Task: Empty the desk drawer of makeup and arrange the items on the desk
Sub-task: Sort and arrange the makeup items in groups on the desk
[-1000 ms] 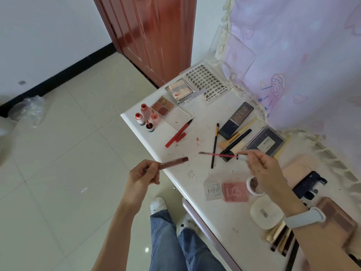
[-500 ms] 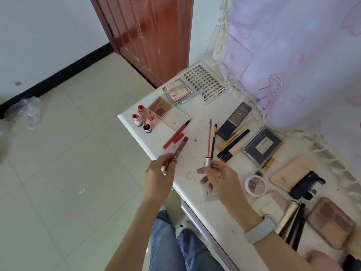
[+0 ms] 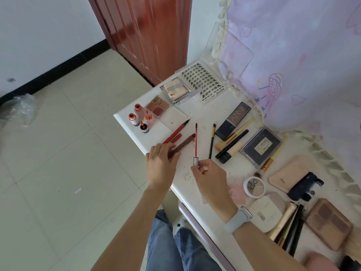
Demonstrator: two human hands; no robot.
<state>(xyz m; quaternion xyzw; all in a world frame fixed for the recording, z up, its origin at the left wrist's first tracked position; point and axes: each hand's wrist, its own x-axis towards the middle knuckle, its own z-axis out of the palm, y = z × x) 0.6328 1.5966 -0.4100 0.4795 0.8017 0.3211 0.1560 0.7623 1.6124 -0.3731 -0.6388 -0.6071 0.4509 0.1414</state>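
My left hand grips a dark red lip gloss tube that lies slanted on the white desk, beside a red pen. My right hand pinches the silver cap of the gloss wand, whose red applicator points away from me above the desk. A black thin brush lies just right of the wand. The drawer front shows as a mauve edge under the desk, near my knees.
Small red bottles, an eyeshadow quad, a lash tray, dark palettes, brushes, compacts and pencils crowd the desk. A curtain hangs at the right, a red door behind, tiled floor on the left.
Both hands came together over the desk's near edge. The left hand lowered the tube onto the desk beside the red pen. The wand turned from sideways to pointing away from me.
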